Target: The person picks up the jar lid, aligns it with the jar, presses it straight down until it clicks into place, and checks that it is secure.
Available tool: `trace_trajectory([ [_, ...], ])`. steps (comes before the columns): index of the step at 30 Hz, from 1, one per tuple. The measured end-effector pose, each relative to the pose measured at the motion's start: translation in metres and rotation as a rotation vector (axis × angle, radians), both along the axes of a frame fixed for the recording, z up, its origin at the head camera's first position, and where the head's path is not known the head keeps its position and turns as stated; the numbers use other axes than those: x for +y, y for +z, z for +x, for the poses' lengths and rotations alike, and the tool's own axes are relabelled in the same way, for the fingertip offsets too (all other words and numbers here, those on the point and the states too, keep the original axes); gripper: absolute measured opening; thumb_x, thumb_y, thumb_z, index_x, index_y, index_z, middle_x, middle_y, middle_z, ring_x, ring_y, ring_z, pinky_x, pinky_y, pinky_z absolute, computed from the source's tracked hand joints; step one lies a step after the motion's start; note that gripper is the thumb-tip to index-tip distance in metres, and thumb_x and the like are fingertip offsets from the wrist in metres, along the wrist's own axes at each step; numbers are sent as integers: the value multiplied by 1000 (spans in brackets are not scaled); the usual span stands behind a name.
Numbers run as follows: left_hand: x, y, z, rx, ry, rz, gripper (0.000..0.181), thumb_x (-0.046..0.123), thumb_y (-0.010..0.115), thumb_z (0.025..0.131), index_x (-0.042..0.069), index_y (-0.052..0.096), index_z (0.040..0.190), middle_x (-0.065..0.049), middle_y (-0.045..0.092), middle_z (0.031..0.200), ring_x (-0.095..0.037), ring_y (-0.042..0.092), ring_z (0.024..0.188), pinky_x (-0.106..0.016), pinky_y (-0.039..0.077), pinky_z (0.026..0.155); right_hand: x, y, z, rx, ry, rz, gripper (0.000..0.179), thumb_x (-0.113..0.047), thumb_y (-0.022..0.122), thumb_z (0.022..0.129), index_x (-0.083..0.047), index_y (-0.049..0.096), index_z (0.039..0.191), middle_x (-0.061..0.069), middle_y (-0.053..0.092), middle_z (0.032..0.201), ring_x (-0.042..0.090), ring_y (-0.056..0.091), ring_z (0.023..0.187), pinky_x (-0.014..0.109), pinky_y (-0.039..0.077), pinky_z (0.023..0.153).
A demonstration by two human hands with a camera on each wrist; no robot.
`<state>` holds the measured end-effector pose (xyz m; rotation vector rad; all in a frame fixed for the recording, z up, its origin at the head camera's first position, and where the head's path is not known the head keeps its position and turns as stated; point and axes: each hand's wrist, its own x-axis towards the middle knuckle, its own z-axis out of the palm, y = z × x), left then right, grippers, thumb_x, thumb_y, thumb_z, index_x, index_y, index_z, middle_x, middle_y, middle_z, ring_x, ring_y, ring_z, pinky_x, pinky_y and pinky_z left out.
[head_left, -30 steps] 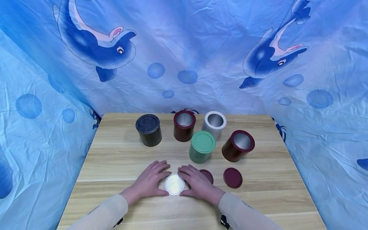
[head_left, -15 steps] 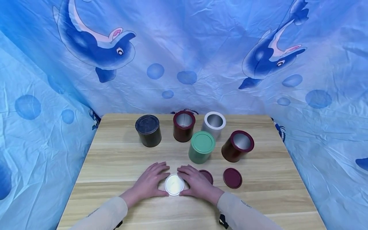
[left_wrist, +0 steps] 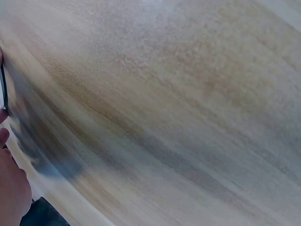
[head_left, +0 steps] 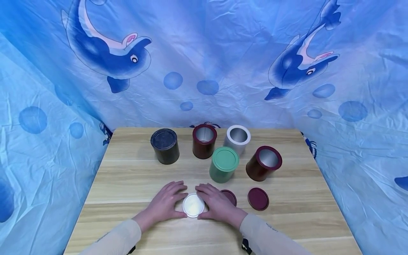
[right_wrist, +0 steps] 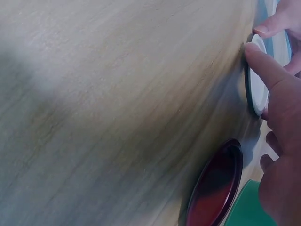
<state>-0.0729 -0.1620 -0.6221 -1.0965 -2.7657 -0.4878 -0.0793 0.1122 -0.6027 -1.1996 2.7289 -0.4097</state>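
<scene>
A round white lid (head_left: 193, 205) lies flat between my two hands near the front middle of the table. My left hand (head_left: 166, 202) holds its left edge, thumb in front and fingertips behind. From the other side, my right hand (head_left: 219, 203) holds the right edge in the same way. The right wrist view shows the thumb on the rim of the white lid (right_wrist: 258, 89). Only a sliver of the left hand (left_wrist: 13, 188) enters the left wrist view. Partly hidden by my right hand is one dark red lid (head_left: 230, 197); another dark red lid (head_left: 258, 198) lies farther right.
Behind the hands stand a black lidded can (head_left: 164, 147), a green lidded can (head_left: 224, 164), an uncovered white can (head_left: 237, 139) and two uncovered dark red cans (head_left: 204, 147) (head_left: 259, 166). A blue dolphin-print curtain (head_left: 204, 53) surrounds the wooden table (head_left: 127, 184).
The hands and the white lid stay in place; the right fingertips shift very slightly left. The whole head view drifts down slightly.
</scene>
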Motion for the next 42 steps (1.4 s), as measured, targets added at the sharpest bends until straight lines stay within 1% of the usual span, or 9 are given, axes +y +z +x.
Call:
trace_trajectory([
  [5, -1, -1, -1, 18, -5, 16, 73, 68, 91, 70, 16, 81, 121, -7, 68, 140, -33, 55, 142, -55, 43, 120, 0, -5, -1, 19, -6, -18, 91, -59, 89, 81, -8, 60, 149, 5, 52, 160, 23, 43, 153, 40, 29, 130],
  [8, -1, -3, -1, 39, -12, 31, 72, 67, 91, 70, 16, 81, 119, -7, 68, 139, -33, 56, 140, -55, 44, 119, -1, -9, -2, 31, -5, -43, 90, -59, 91, 80, -7, 62, 147, 5, 53, 159, 23, 43, 153, 40, 29, 130],
  [14, -1, -3, 1, 72, -30, 44, 72, 66, 90, 69, 13, 81, 117, -8, 70, 136, -33, 59, 137, -57, 46, 116, -2, -8, -1, -17, -15, -80, 87, -54, 93, 79, -7, 63, 145, 5, 52, 159, 23, 42, 153, 40, 29, 130],
  [19, -2, 2, 6, 75, -27, 52, 74, 67, 89, 71, 11, 80, 118, -8, 70, 136, -33, 60, 136, -57, 48, 115, -3, -6, 0, -22, -13, -108, 89, -53, 95, 77, -5, 63, 145, 6, 54, 158, 24, 44, 152, 42, 30, 130],
  [23, -6, 12, 8, 71, -5, 48, 76, 67, 89, 71, 10, 79, 121, -9, 70, 137, -33, 59, 138, -57, 47, 115, -5, 0, -1, -12, -6, -126, 93, -54, 94, 77, -5, 60, 148, 6, 53, 158, 24, 43, 153, 42, 28, 130],
  [27, -10, 24, 10, 68, 10, 57, 76, 67, 90, 70, 12, 79, 122, -8, 69, 139, -33, 58, 139, -58, 47, 116, -8, 12, -3, -18, 0, -132, 92, -54, 93, 78, -5, 60, 148, 4, 51, 160, 22, 41, 154, 41, 25, 131],
  [34, -18, 50, 10, 124, 3, 109, 72, 62, 95, 67, 15, 80, 119, -6, 69, 139, -33, 59, 137, -56, 46, 116, -12, 39, -5, 7, 27, -153, 85, -53, 94, 78, -6, 64, 142, 5, 50, 162, 23, 40, 155, 47, 28, 130],
  [38, -20, 67, 7, 164, -12, 139, 72, 58, 97, 65, 14, 80, 119, -7, 70, 138, -34, 61, 135, -58, 48, 113, -13, 56, -9, 15, 25, -172, 84, -52, 95, 77, -7, 64, 141, 5, 49, 163, 22, 39, 156, 46, 25, 131],
  [42, -20, 84, 0, 200, -36, 158, 73, 56, 99, 63, 11, 80, 118, -9, 70, 137, -37, 62, 133, -60, 51, 111, -11, 73, -14, 60, 34, -200, 83, -51, 96, 76, -7, 65, 139, 6, 50, 162, 24, 42, 154, 49, 29, 130],
])
